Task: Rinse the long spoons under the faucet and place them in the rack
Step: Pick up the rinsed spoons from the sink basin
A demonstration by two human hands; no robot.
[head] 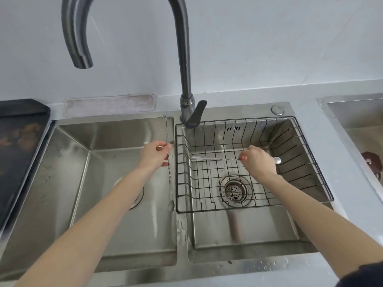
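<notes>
The left hand grips a long twisted-stem steel spoon upright along the divider, bowl near the left basin's right edge. The right hand pinches a long fork-tipped steel utensil horizontally over the black wire rack in the right basin. No writing is legible.

Long twisted-stem spoon, held near vertical over the divider between the two basins, bowl end lowest. Second long utensil, fork-tipped at its left end, held level above the black wire rack seated in the right basin. Gooseneck faucet, spout over the left basin.
</notes>
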